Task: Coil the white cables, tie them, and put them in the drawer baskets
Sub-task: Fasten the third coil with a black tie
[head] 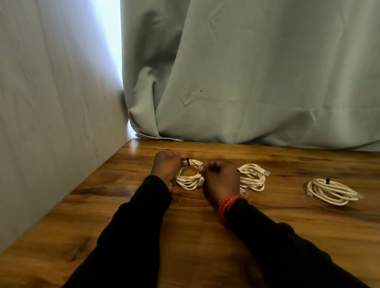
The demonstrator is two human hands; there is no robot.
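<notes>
Three coiled white cables lie on the wooden table (200, 244). My left hand (165, 167) grips the left side of the leftmost coil (189, 179), its fingers at a black tie (187, 161) on the coil's top. Curled fingers of my right hand (220, 179) hold the same coil's right side. Just right of that hand lies a second coil (252, 177), partly hidden by it. A third coil (333, 191) with a black tie on top lies apart, further right. No drawer or basket is in view.
A grey-green curtain (255, 81) hangs along the table's far edge. A pale wall (42, 112) runs down the left side. I wear black sleeves and a red band (225, 207) on my right wrist.
</notes>
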